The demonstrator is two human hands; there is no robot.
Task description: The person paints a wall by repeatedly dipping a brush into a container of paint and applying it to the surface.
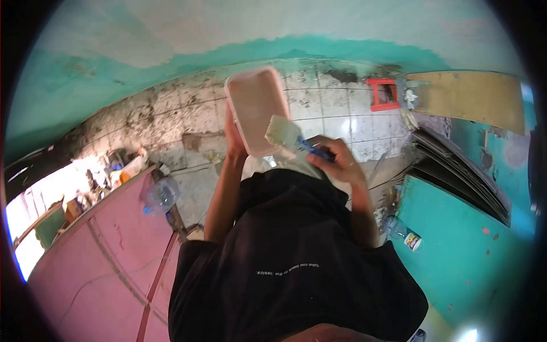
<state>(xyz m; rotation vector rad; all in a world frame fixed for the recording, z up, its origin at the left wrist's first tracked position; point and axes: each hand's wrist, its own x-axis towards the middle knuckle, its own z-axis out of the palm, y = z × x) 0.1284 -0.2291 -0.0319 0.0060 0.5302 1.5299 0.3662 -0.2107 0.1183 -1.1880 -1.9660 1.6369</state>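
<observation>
My left hand grips the side of a rectangular plastic tub, whose pale pinkish inside faces me. A wide paintbrush with whitish, paint-coated bristles is in my right hand, fingers closed round its blue handle. The brush head overlaps the tub's lower right edge in this view. Both hands are out in front of my black shirt, over the dirty tiled floor. Most of my left fingers are hidden behind the tub.
Ahead rises a wall with pale paint over turquoise. A red square frame sits on the floor near a tan board. Stacked grey sheets lean at right. Clear plastic bottles lie on both sides, one beside a pink partition.
</observation>
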